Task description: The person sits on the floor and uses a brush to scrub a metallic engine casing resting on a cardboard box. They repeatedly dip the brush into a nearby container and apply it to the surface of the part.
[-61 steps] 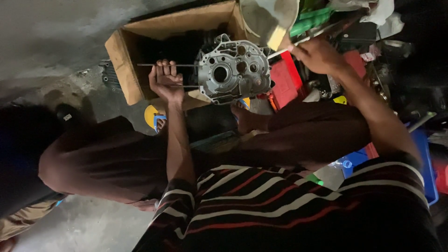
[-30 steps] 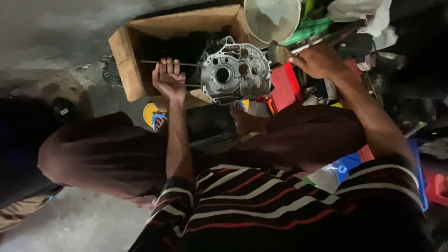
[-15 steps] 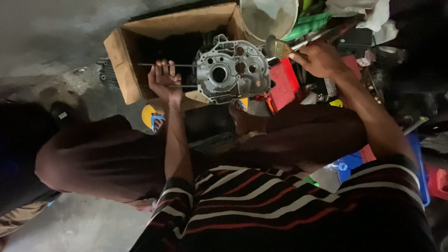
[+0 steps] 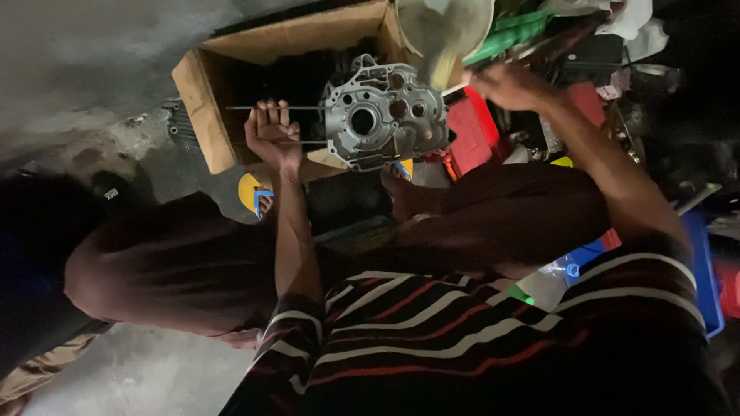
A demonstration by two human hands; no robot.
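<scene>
Grey cast metal fills the upper middle of the frame: an engine crankcase half, full of round bores and ribs, held on edge just in front of an open cardboard box. Fingers of the left hand are curled loosely around two thin steel studs that stick out of the casing toward the left of the frame, the upper rod running above the fingertips and the lower one crossing the palm. From that hand a bare forearm runs down the middle of the picture into a dark sleeve with white and red stripes. At the upper right the right hand is raised and blurred; its fingers seem bunched, but whether they grip anything cannot be told. It hovers just beside the casing's right edge, close to a pale round bowl at the top of the frame and a green tool handle. A red plastic container sits directly right of the casing. Brown-clad knees spread across the centre and left, over a grey concrete floor. A blue tray lies at the right edge, among dark clutter.
</scene>
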